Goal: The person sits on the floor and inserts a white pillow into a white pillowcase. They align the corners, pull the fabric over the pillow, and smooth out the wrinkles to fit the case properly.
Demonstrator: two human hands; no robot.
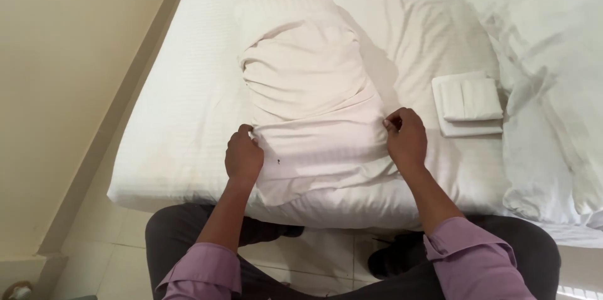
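Two hands: left hand (243, 157) and right hand (406, 138) each pinch one side edge of the pillowcase (312, 118), which is partly drawn over a pillow.
Place: the pillowcase lies on the bed (182, 111), near the front edge, its open end toward the person and its far end bunched and creased.
Feel: soft, light cotton by the look; it likely slumps and wrinkles rather than holding any shape, and probably slides easily over the filling.
Hold: the hem at either side of the opening seems the best grip, since the cloth there is doubled and firmer.
Left fingers: narrow, closed on the left edge, cloth between thumb and fingertips.
Right fingers: narrow, nipping the right edge at the knuckles' top.
Between hands: the cloth spans them fairly taut.
Nearby: folded towels (468, 104) and a rumpled duvet (553, 86) lie to the right, well apart.
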